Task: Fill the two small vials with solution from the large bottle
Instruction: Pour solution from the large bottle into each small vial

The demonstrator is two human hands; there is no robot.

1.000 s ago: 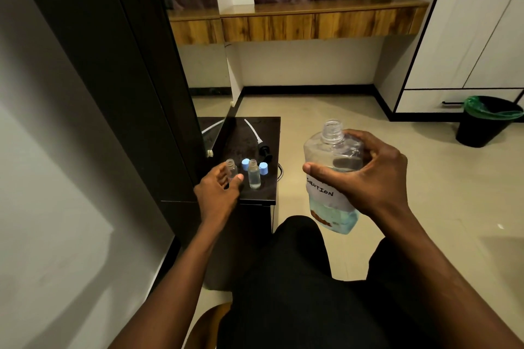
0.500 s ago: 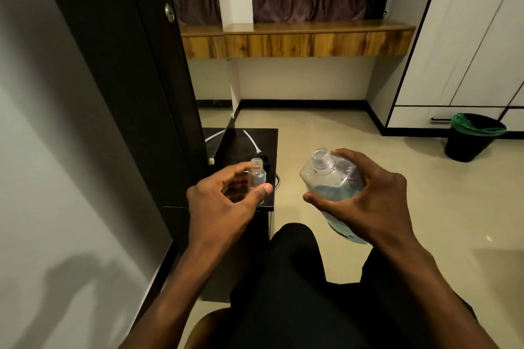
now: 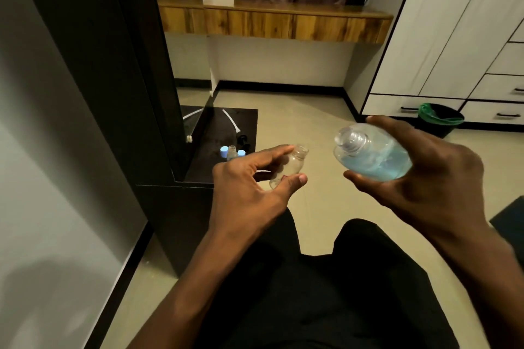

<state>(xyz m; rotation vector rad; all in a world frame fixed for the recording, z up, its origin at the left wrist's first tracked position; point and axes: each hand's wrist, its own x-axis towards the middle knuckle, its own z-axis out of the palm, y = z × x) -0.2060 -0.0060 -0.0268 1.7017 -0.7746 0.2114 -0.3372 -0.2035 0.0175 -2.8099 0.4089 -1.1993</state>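
Head view: open floor (image 3: 317,122) separates tilted vial (image 3: 289,166) and bottle (image 3: 374,156).

Left hand (image 3: 249,187) raised at 10 o'clock, thumb and fingers pinched around a small vial (image 3: 286,168). Right hand (image 3: 425,178) at 2 o'clock, fingers wrapped over the tilted large bottle (image 3: 371,156). Both forearms extended forward.

One head-worn wide-angle view, looking forward and down from your own eye line, your left hand (image 3: 249,190) and right hand (image 3: 425,178) close in mid-frame, lap below, the dark worktop (image 3: 226,133) just ahead at left, floor, wardrobe and wall shelf beyond.
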